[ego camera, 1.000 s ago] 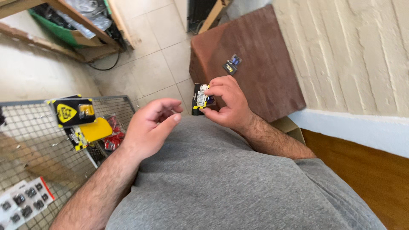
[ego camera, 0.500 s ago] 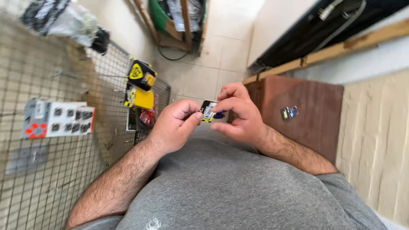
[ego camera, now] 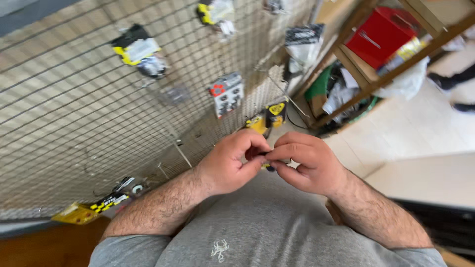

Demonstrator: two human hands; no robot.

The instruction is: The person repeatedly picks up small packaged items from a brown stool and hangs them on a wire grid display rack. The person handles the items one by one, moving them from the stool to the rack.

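Small pack (ego camera: 266, 165) is pinched between my left hand (ego camera: 227, 165) and right hand (ego camera: 309, 163), fingertips pressed together on it, right in front of the wire rack (ego camera: 74, 99), mostly hidden tbh.

Your wire grid panel (ego camera: 99, 99) is thin bare metal, dull grey. The hanging blister packs (ego camera: 227, 94) show glossy clear plastic over printed card. Your shirt (ego camera: 267, 232) is matt grey knit cloth. The shelf frame (ego camera: 376, 79) is unfinished wood; the floor tiles (ego camera: 420, 133) look smooth.
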